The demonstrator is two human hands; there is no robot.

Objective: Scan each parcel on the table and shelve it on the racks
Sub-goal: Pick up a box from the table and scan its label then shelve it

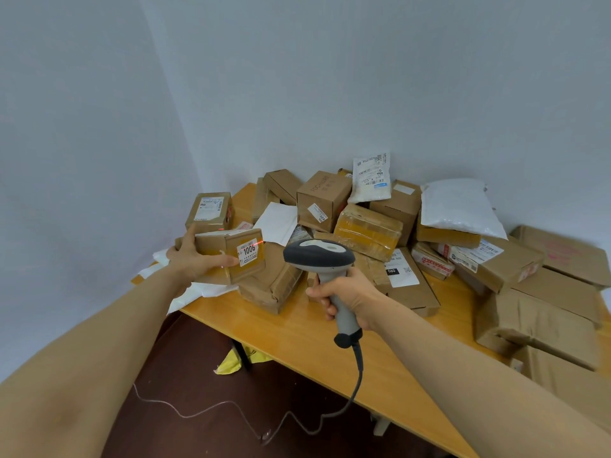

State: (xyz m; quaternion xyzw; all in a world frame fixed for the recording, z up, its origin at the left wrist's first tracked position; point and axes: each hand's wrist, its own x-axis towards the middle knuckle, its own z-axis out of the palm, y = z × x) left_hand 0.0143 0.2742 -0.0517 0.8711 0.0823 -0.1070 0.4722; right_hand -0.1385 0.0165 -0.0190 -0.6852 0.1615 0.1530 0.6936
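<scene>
My left hand (193,256) grips a small brown cardboard parcel (231,251) above the table's left end, thumb across its front. A white label reading 1006 (248,252) faces me, and a red scan line crosses the label's top. My right hand (344,294) holds a grey handheld barcode scanner (319,256) by its handle, head pointed at that label. The scanner's cord (355,385) hangs down to the floor. Several more parcels are piled on the wooden table (297,335).
Brown boxes (324,200) and white mailer bags (461,206) crowd the table's back and right side up to the walls. Large boxes (542,322) sit at the right edge. A yellow bag (231,363) lies on the dark floor beside a table leg.
</scene>
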